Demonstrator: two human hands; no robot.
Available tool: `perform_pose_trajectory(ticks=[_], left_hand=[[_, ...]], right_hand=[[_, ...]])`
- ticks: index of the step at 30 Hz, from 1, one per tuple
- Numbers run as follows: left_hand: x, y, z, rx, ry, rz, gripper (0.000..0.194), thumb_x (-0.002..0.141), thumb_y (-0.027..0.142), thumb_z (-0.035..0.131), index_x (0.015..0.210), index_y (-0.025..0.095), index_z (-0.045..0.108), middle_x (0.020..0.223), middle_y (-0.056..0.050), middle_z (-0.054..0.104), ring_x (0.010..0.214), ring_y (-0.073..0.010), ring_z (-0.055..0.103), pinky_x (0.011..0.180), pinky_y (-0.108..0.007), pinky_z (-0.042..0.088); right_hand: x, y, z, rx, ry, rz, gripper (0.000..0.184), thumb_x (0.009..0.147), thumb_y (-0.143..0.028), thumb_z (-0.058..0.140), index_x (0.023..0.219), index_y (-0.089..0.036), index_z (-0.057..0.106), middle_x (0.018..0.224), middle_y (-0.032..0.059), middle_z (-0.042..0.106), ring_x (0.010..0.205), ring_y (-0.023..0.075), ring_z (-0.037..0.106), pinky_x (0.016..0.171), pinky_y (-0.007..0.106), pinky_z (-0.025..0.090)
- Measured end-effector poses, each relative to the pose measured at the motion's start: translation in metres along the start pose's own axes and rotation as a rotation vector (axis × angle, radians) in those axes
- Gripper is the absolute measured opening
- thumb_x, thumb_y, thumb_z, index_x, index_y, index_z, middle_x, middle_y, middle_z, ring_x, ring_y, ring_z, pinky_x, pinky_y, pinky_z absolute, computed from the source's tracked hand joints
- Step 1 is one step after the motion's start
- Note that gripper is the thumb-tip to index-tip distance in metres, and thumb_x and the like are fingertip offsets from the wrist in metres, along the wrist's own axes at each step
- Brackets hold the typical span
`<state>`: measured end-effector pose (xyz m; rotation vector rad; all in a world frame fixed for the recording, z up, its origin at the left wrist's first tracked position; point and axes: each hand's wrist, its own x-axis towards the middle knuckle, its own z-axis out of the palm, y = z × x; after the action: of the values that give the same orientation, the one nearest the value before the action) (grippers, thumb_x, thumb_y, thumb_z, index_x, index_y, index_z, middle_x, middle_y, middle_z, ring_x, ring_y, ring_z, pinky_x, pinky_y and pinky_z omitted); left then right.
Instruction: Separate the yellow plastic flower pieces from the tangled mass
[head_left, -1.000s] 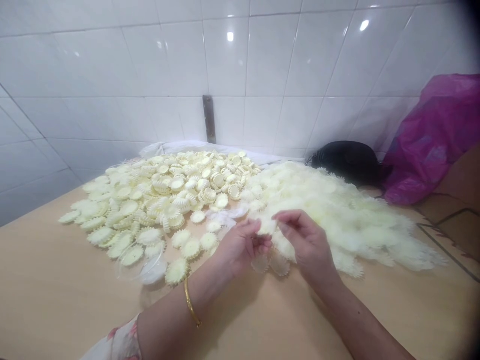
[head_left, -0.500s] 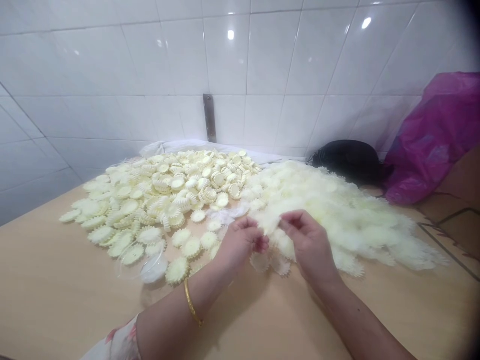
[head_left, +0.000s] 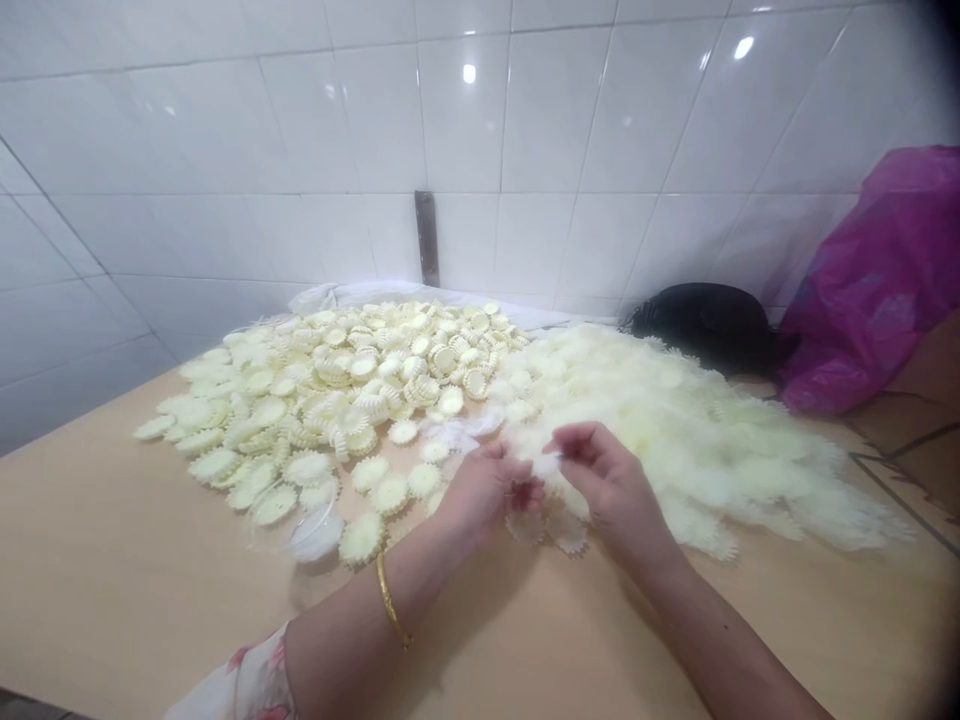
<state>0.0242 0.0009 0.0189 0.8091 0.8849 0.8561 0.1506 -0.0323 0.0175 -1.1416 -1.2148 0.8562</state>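
Pale, thin, a piece (head_left: 546, 465) is showing between the hands: the right hand (head_left: 621, 495) is pinching it with closing fingertips, while the left hand (head_left: 480, 495) is curling its fingers beside it, blur hiding whether they are gripping. The fingertips are standing slightly apart, so the piece is seemingly being teased loose, with the gauzy pile (head_left: 675, 430) lying just behind and ridged cups (head_left: 360, 365) spreading leftward across the table (head_left: 97, 540).

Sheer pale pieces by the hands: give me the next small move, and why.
Perhaps ease the right hand slightly toward the left hand, to steady whatever lies between their fingertips: a gap separates them, and material there blends into the sheer pale pieces behind, its edges unclear.
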Motion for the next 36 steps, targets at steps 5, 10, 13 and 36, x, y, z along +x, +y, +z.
perform_pose_trajectory(ticks=[5, 10, 13, 36], left_hand=[[-0.001, 0.001, 0.0, 0.095, 0.128, 0.212, 0.021, 0.058, 0.013, 0.063, 0.061, 0.016, 0.042, 0.048, 0.003, 0.049, 0.047, -0.0103, 0.05, 0.048, -0.023, 0.041], [0.001, -0.007, -0.001, 0.203, 0.169, 0.396, 0.023, 0.063, 0.02, 0.063, 0.06, 0.017, 0.04, 0.051, 0.005, 0.047, 0.05, -0.0097, 0.05, 0.052, -0.023, 0.042], [0.0, -0.01, 0.001, 0.265, 0.156, 0.411, 0.024, 0.064, 0.024, 0.063, 0.06, 0.017, 0.04, 0.053, 0.005, 0.048, 0.052, -0.0094, 0.051, 0.053, -0.022, 0.042], [-0.005, 0.004, 0.001, 0.123, -0.104, 0.011, 0.01, 0.073, 0.023, 0.051, 0.08, 0.017, 0.052, 0.056, -0.002, 0.055, 0.048, -0.0121, 0.054, 0.048, -0.024, 0.04]], right_hand=[[0.002, 0.002, -0.001, 0.007, 0.124, 0.028, 0.019, 0.077, -0.037, 0.053, 0.087, -0.02, 0.055, 0.085, 0.0025, 0.057, 0.077, 0.0153, 0.054, 0.072, 0.03, 0.044], [-0.001, 0.001, 0.004, 0.04, -0.023, 0.167, 0.031, 0.072, -0.048, 0.058, 0.079, -0.018, 0.057, 0.07, 0.0001, 0.055, 0.066, 0.0132, 0.051, 0.062, 0.026, 0.042], [-0.003, 0.003, 0.008, 0.132, -0.037, 0.184, 0.029, 0.066, -0.043, 0.066, 0.063, -0.017, 0.053, 0.058, -0.0035, 0.05, 0.058, 0.0099, 0.046, 0.058, 0.023, 0.039], [0.002, 0.009, -0.003, -0.455, 0.06, -0.442, 0.026, 0.076, -0.009, 0.041, 0.085, -0.021, 0.063, 0.084, 0.004, 0.051, 0.079, 0.0166, 0.052, 0.069, 0.03, 0.044]])
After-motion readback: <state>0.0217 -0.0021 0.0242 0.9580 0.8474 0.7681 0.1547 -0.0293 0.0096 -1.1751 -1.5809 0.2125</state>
